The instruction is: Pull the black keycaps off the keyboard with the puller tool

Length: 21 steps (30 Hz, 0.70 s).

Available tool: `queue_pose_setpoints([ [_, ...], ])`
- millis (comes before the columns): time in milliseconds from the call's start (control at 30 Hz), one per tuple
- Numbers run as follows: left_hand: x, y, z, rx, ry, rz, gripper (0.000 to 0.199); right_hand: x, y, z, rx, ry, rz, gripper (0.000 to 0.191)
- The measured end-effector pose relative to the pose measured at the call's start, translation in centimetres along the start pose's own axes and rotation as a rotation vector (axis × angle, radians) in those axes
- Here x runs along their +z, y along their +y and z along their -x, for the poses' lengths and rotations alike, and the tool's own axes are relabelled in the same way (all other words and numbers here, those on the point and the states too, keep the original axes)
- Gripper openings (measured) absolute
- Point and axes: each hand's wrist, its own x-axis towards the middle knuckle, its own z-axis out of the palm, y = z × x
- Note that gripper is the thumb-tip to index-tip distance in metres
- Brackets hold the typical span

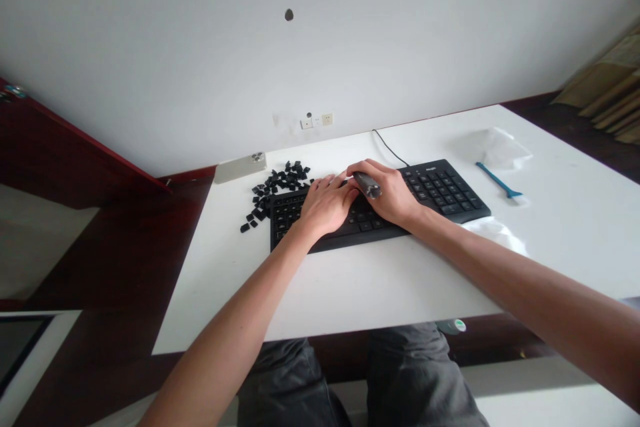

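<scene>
A black keyboard (340, 240) lies on the white table, its left part stripped of many keycaps. My left hand (327, 207) rests flat over its left-middle part, fingers stretched forward and slightly apart. My right hand (390, 193) is closed around a tool with a thick dark grey handle (367, 185), much like a screwdriver's. The handle's end points toward me, and its tip is hidden by my hands, which almost touch. Loose black keycaps (283, 180) lie scattered behind and left of the keyboard.
A phone (240, 167) lies at the table's back left. On the right are a blue brush (500, 181), a clear plastic bag (500, 150) and another white wrapper (497, 235) by the keyboard's corner. The keyboard's cable (390, 147) runs off the back edge.
</scene>
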Motion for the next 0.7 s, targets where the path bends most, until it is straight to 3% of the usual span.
queue_pose_setpoints([
  [133,0.3,0.0,0.1,-0.008,0.018,-0.008,0.046,-0.3,0.7,-0.5,0.058,0.219,0.015,0.012],
  [267,0.6,-0.3,0.2,0.006,0.059,0.020,0.045,-0.2,1.2,-0.8,0.060,0.156,0.021,0.013],
  [467,0.0,-1.0,-0.2,0.078,0.212,0.259,0.039,-1.1,1.5,-1.2,0.144,0.185,-0.075,0.013],
  [600,-1.5,-3.3,-0.4,-0.093,0.357,0.252,0.032,-1.9,1.2,-1.1,0.161,0.099,-0.074,0.013],
  [700,-2.5,-6.0,-0.3,-0.238,0.400,0.167,0.027,-2.0,0.9,-1.0,0.185,0.073,-0.084,0.013],
])
